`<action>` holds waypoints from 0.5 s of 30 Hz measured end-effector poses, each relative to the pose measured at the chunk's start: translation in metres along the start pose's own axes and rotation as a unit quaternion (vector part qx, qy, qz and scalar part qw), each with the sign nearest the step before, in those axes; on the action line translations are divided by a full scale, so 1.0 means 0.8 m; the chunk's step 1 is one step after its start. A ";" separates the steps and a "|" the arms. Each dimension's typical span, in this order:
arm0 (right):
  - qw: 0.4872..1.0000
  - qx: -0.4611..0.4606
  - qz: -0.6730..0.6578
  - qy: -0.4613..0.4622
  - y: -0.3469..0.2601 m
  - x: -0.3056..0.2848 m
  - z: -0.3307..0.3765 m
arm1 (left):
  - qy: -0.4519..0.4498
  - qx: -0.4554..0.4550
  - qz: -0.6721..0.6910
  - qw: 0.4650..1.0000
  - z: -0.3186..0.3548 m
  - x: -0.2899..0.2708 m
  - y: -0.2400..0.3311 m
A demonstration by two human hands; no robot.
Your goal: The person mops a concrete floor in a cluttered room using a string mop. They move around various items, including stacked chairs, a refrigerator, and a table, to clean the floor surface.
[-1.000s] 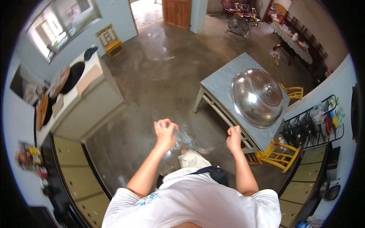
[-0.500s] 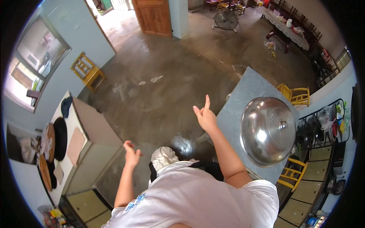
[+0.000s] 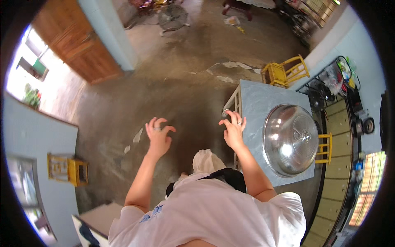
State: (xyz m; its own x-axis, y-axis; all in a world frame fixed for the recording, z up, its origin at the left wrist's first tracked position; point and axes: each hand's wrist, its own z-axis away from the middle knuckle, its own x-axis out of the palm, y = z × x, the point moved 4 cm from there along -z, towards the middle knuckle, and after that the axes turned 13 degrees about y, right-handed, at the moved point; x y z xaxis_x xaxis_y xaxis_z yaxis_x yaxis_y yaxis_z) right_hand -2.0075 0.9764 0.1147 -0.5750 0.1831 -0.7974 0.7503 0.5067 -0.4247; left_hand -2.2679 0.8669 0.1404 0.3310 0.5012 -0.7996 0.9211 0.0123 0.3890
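Both of my hands hang in the air over the floor, holding nothing. My left hand (image 3: 159, 136) has its fingers apart and loosely curled, a ring on one of them. Beside the near left edge of a grey marbled table (image 3: 255, 103), my right hand (image 3: 233, 131) is also open, fingers bent and spread, with a ring. A large shiny metal dome lid (image 3: 284, 123) with a round knob lies on that table, to the right of my right hand; what is under it is hidden. Neither hand visibly touches the table or the lid.
One yellow wooden chair (image 3: 276, 75) stands behind the table, another (image 3: 325, 148) at its right side. A third chair (image 3: 76, 171) is by the left wall. Cabinets (image 3: 332, 164) line the right wall. A wooden door (image 3: 78, 37) stands open; a floor fan (image 3: 172, 18) is farther off.
My view has turned right, so the door and fan sit farther left. My left hand has risen, and my right hand has gone from pointing fingers to spread, curled ones.
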 end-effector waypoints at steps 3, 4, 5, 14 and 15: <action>0.996 0.037 -0.085 0.000 0.026 0.056 -0.088 | -0.099 0.064 0.056 0.992 -0.103 0.073 -0.014; 0.992 0.089 -0.090 -0.014 0.042 0.085 -0.114 | -0.149 0.018 0.134 0.979 -0.133 0.099 -0.029; 0.984 0.146 -0.096 -0.036 0.058 0.109 -0.135 | -0.206 -0.035 0.211 0.955 -0.154 0.128 -0.042; 0.962 0.169 -0.136 -0.163 0.064 0.244 -0.493 | -0.245 -0.295 0.077 0.920 -0.402 0.220 -0.299; 0.976 0.105 -0.162 -0.100 0.063 0.260 -0.532 | -0.251 -0.337 0.068 0.905 -0.432 0.236 -0.333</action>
State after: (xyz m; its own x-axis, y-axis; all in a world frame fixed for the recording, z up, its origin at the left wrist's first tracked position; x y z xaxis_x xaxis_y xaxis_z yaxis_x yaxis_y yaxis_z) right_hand -2.2276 1.3985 0.1099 -0.7335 -0.1361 -0.6660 0.6024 0.3238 -0.7296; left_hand -2.5216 1.2572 0.0440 0.6398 0.0829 -0.7641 0.5861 0.5905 0.5548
